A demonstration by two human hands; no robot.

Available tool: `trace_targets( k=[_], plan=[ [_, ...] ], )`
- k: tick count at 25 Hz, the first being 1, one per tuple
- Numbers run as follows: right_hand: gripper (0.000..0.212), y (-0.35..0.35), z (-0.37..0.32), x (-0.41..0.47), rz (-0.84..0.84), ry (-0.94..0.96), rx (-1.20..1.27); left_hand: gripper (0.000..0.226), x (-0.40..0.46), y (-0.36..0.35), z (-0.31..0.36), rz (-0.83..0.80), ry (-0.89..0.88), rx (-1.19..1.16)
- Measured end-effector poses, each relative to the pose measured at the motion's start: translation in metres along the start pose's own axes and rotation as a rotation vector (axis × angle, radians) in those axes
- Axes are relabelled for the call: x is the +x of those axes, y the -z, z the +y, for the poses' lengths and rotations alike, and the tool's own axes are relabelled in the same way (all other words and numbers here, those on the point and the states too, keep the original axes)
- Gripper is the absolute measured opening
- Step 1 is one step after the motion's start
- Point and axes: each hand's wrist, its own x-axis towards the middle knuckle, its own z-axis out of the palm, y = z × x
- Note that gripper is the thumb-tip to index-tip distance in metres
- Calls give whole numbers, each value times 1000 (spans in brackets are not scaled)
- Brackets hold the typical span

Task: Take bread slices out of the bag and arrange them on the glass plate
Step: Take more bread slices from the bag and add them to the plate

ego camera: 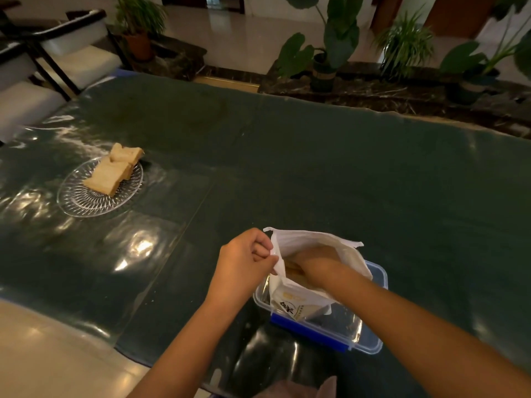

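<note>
A white bread bag [304, 294] stands in a clear plastic box with a blue rim [370, 337] near the table's front edge. My left hand [247, 259] pinches the bag's left rim and holds the mouth apart. My right hand [313, 259] is pushed inside the bag among the bread slices [293, 270]; its fingers are hidden, so I cannot see whether it grips one. Far to the left, a patterned glass plate [86, 199] carries bread slices [110, 175] overlapping in a row, the farthest one [126, 153] leaning over the plate's back edge.
The table [287, 173] has a dark green cloth under a shiny clear cover. Chairs with white cushions [71, 61] stand at the far left. Potted plants [324, 64] line a ledge behind the table's back edge.
</note>
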Motion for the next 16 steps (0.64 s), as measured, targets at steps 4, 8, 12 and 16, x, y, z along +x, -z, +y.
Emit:
trace_targets(
  k=[4, 8, 12, 16],
  plan=[
    [25, 21, 4, -17, 129, 100, -135, 28, 6, 5, 3, 18, -61, 50],
    [15, 50, 17, -51, 343, 207, -121, 24, 11, 9, 8, -16, -146, 166],
    [10, 71, 34, -84, 352, 201, 66, 25, 24, 17, 21, -115, -299, 306],
    [10, 90, 51, -108, 346, 229, 269, 16, 35, 21, 31, -249, -410, 428]
  ],
)
